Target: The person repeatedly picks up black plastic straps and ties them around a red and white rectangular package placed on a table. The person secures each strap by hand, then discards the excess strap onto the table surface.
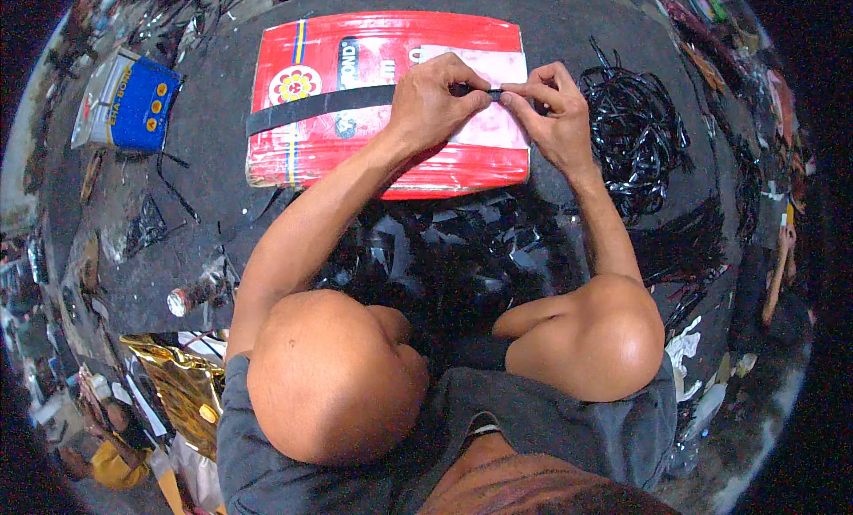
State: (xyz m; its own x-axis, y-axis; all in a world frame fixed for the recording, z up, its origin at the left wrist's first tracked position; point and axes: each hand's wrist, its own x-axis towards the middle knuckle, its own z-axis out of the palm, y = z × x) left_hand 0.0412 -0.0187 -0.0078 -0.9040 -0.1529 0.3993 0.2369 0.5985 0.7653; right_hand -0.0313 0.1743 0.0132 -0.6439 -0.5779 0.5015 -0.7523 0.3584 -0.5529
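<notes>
A flat black strap (311, 109) runs across a red, plastic-wrapped rectangular package (409, 164) lying in front of my knees. My left hand (431, 102) rests over the package's middle, thumb and fingertips pinched on the strap. Close to its right, my right hand (555, 115) pinches the strap's narrow, bunched part near the package's right edge. The two sets of fingertips almost meet. Whether there is a knot or a join between them is too small to tell. A pale pink patch with a white upper part shows on the package beneath my hands.
Right of the package lies a tangled heap of black plastic strips (631, 133). A blue and white container (133, 102) stands at the far left. Black scraps (444, 248) lie between my knees. Nearer on the left are a jar-like thing (191, 297) and crumpled gold foil (182, 386).
</notes>
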